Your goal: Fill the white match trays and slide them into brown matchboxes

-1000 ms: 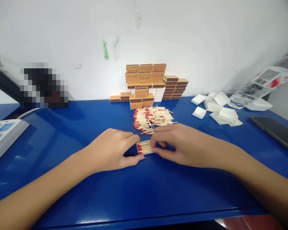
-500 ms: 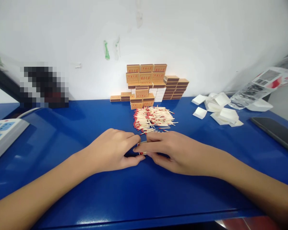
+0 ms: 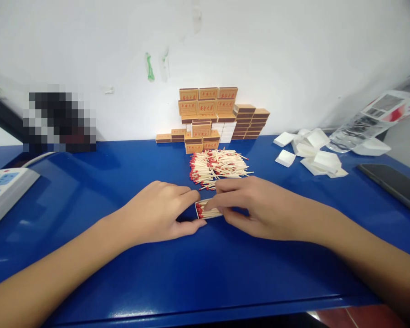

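Observation:
A small white matchbox tray (image 3: 208,216) filled with red-tipped matches lies on the blue table between my hands. My left hand (image 3: 164,212) pinches its left end, the index finger at the far corner and the thumb at the near one. Over the right end bends my right hand (image 3: 253,207), an index fingertip touching the matches inside and the thumb by the near right corner. My right fingers hide part of the tray. Just beyond lies a heap of loose matches (image 3: 222,164), heads mostly to the left.
Yellow-and-brown matchboxes (image 3: 207,108) stand stacked against the wall. On the right are several loose white trays (image 3: 316,140), a clear plastic bottle (image 3: 358,120) and a dark phone (image 3: 391,189). A white power strip (image 3: 15,191) sits at the left edge.
My right hand has shifted slightly right and up, uncovering more matches in the tray. My left hand has stayed at the tray's left end.

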A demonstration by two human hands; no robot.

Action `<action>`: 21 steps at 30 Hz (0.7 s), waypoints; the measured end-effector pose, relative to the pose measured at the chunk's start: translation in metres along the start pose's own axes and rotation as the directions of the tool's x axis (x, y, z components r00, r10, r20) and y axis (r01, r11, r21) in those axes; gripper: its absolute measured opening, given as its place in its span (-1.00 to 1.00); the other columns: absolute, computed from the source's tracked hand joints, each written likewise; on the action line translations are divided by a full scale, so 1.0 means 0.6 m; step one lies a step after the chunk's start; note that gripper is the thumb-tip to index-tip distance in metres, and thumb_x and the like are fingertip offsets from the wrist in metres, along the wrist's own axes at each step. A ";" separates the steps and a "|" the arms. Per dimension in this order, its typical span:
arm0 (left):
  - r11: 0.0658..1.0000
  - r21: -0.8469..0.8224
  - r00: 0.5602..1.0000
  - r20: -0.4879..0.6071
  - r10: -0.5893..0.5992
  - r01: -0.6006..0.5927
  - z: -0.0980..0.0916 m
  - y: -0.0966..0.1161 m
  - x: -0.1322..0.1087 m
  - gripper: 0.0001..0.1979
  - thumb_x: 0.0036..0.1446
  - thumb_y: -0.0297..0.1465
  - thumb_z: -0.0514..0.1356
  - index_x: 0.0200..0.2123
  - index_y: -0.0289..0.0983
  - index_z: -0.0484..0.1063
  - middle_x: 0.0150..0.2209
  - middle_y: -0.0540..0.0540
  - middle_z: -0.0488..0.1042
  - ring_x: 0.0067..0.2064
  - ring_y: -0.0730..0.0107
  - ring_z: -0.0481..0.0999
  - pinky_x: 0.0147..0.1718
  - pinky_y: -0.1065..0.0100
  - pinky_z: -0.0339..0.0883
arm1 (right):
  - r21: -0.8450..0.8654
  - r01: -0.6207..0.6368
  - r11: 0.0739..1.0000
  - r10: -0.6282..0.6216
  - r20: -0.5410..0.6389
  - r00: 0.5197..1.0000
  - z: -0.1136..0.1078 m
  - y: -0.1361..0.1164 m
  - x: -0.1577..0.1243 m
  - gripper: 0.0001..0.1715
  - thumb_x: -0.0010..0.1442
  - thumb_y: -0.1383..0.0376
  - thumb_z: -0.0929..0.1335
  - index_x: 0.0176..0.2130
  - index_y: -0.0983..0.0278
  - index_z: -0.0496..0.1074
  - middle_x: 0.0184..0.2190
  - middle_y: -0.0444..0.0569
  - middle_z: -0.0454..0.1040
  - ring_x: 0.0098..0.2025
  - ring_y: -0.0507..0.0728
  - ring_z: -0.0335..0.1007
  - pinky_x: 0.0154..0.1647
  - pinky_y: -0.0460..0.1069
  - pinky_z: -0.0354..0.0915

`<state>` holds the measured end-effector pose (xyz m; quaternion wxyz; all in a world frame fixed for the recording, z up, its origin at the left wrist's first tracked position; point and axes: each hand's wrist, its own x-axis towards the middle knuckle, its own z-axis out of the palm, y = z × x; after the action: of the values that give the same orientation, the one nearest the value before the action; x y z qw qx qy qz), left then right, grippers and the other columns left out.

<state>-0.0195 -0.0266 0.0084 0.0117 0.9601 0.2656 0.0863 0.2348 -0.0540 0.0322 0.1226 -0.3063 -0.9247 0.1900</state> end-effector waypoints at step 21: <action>1.000 -0.001 1.000 -0.001 -0.005 0.005 0.002 -0.001 -0.001 -0.69 0.36 -0.11 0.20 -0.17 -0.25 0.50 -0.33 0.01 0.58 -0.32 0.25 0.62 -0.42 0.25 0.23 | -0.044 0.013 0.999 -0.012 0.015 1.000 -0.006 0.001 -0.005 -0.61 0.32 0.51 0.29 -0.03 0.21 0.61 -0.33 -0.09 0.37 -0.35 0.05 0.27 -0.31 -0.01 0.12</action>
<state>-0.0201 -0.0263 0.0069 0.0120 0.9594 0.2681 0.0870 0.2389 -0.0542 0.0349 0.1102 -0.3017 -0.9314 0.1713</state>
